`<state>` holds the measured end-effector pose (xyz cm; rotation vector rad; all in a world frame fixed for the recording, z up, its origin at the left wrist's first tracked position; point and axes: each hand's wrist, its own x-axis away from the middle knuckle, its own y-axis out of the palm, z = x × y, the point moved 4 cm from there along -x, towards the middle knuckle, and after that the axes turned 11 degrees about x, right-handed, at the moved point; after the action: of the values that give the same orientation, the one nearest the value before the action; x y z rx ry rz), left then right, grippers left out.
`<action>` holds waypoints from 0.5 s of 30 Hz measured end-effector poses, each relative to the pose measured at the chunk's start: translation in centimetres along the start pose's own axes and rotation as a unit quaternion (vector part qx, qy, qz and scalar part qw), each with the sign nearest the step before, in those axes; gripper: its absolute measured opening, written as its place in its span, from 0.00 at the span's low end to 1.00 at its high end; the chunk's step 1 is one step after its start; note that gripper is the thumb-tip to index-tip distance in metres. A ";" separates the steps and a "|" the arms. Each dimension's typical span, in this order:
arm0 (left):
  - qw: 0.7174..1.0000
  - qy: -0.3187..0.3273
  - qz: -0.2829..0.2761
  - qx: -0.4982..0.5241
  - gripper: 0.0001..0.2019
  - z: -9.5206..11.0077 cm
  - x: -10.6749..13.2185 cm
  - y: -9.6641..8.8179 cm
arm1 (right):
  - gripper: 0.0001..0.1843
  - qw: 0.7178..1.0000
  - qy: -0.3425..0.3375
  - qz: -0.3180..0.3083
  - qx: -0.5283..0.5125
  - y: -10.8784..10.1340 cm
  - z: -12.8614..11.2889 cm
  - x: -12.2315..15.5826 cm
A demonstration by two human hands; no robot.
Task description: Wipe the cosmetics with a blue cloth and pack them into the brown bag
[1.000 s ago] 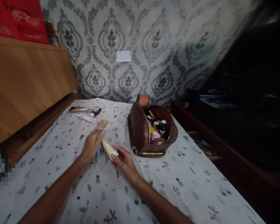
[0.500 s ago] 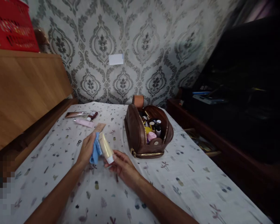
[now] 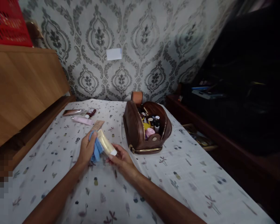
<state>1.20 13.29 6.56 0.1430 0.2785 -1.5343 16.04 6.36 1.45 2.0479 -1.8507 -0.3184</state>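
My left hand (image 3: 86, 149) is closed around a blue cloth (image 3: 97, 148), pressed against a cream-coloured tube (image 3: 105, 145). My right hand (image 3: 120, 159) pinches that tube near its white cap end. Both hands hover just above the patterned white sheet (image 3: 177, 174). An open brown toiletry bag (image 3: 136, 129), full of small bottles and jars, stands to the right of the hands.
Behind the hands lie a beige tube (image 3: 97, 125), a pink tube (image 3: 82, 120), a small dark red bottle (image 3: 90, 113) and a bronze tube (image 3: 72, 112). A wooden headboard (image 3: 21, 90) runs along the left. Dark furniture (image 3: 235, 102) stands at the right, beyond the bed edge.
The cream tube has tilted back and forth between my hands while the blue cloth slid along it. The view has shifted slightly; the bag and tubes stayed put.
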 end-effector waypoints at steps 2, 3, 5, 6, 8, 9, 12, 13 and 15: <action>1.000 0.016 -0.004 -0.025 0.19 0.3 0.0 -0.1 | 0.30 0.998 -0.040 0.033 0.041 -0.4 -0.6 0.0; 0.999 0.017 -0.006 -0.032 0.19 0.3 -0.1 -0.1 | 0.29 0.996 -0.057 0.045 0.059 -0.5 -0.9 0.1; 0.999 0.011 -0.008 -0.036 0.20 0.1 -0.2 -0.2 | 0.26 0.991 -0.084 0.063 0.085 -0.7 -1.3 0.2; 0.999 0.006 -0.011 -0.034 0.20 0.0 -0.3 -0.2 | 0.24 0.988 -0.094 0.069 0.096 -0.8 -1.5 0.3; 0.999 -0.009 -0.021 -0.023 0.21 -0.3 -0.5 -0.2 | 0.22 0.983 -0.111 0.076 0.121 -0.8 -1.8 0.5; 0.999 -0.018 -0.028 -0.014 0.21 -0.3 -0.6 -0.2 | 0.21 0.980 -0.119 0.079 0.139 -0.8 -1.9 0.6; 0.998 -0.046 -0.045 0.024 0.23 0.1 -0.7 0.0 | 0.17 0.953 -0.172 0.110 0.223 -0.8 -3.2 1.3; 0.997 -0.053 -0.047 0.036 0.24 0.3 -0.7 0.2 | 0.16 0.937 -0.203 0.126 0.256 -0.8 -3.8 1.6; 0.995 -0.070 -0.035 0.054 0.26 0.7 -0.4 0.4 | 0.14 0.900 -0.267 0.152 0.310 -0.8 -5.4 2.5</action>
<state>1.63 13.53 7.34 0.1122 0.0905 -1.6219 19.25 4.57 6.25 2.1271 -2.8751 -0.2373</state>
